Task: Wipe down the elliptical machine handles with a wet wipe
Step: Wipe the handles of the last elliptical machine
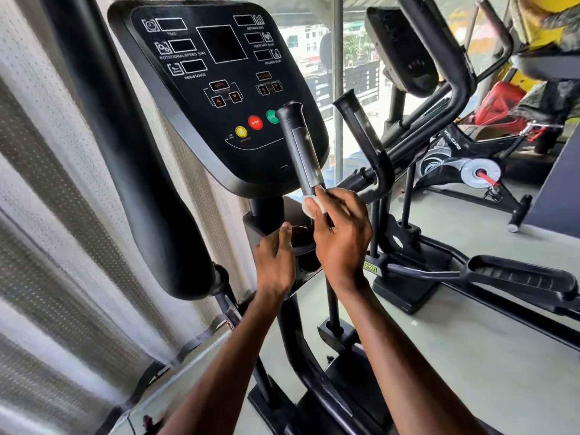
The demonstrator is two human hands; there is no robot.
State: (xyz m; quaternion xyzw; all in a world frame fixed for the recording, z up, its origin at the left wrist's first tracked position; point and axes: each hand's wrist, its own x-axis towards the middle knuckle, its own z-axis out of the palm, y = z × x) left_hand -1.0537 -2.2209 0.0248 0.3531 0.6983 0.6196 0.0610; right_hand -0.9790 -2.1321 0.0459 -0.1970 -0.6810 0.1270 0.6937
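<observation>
Wrapping the white wet wipe round the lower end of the nearer upright handle, the right hand held it there with fingers and thumb curled, just below the console. The left hand sat lower and beside it, fingers bent toward the dark console post; whether it gripped anything could not be told. The second upright handle stood apart to the right.
</observation>
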